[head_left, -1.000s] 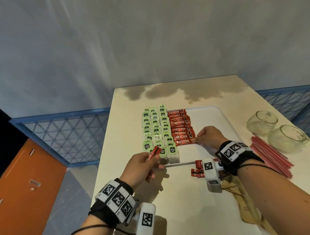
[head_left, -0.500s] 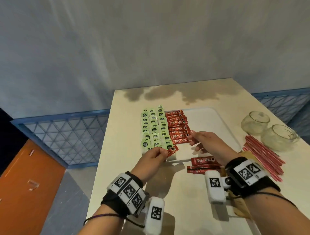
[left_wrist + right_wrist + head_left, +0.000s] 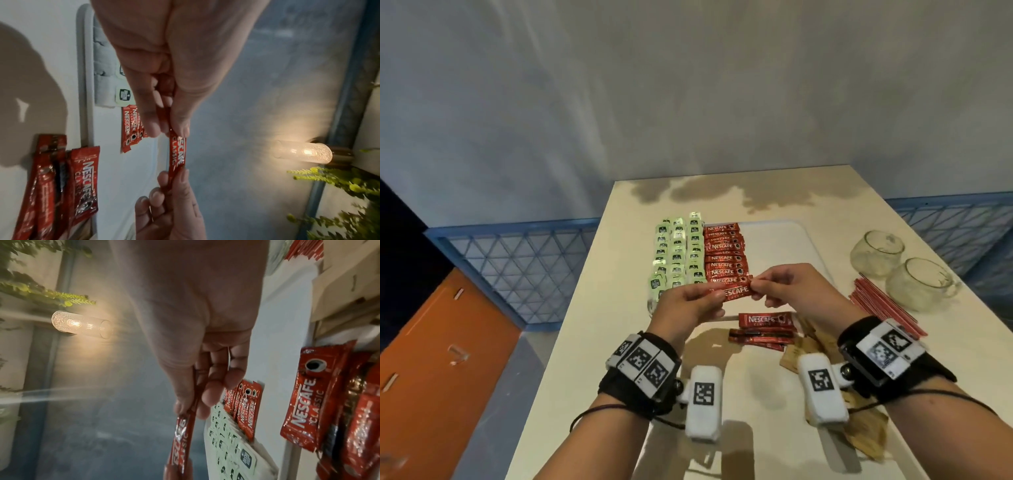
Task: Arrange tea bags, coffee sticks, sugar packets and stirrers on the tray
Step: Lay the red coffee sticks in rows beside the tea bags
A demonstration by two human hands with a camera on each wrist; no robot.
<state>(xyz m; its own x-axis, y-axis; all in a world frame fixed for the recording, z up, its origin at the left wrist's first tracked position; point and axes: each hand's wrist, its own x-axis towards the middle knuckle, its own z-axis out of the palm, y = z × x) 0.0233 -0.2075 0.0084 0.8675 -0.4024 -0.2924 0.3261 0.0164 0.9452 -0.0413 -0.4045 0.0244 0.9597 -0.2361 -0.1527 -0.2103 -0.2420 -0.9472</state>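
Both hands hold one coffee stick (image 3: 732,292) level above the tray's near edge. The left hand (image 3: 690,303) pinches its left end between thumb and fingertips; the right hand (image 3: 789,287) pinches its right end in the same way. Each grip is narrow and closed on the stick, as both wrist views confirm.

On the tray (image 3: 777,246), tea bags (image 3: 676,250) fill the left side in neat columns, and a column of coffee sticks (image 3: 724,253) runs beside them. The held stick hangs just over the near end of that column. The tray's right part is bare.

Loose coffee sticks (image 3: 762,330) lie on the tabletop (image 3: 592,342) just near of the tray. Brown packets (image 3: 804,346), probably sugar, lie beside them, partly hidden by the right wrist. Red stirrers (image 3: 883,308) lie toward the right edge, next to two glass cups (image 3: 900,270).

Step in hand: laying coffee sticks. The next move probably calls for lowering the stick flat, parallel to the column, at its near end. Sugar and stirrers remain off the tray.
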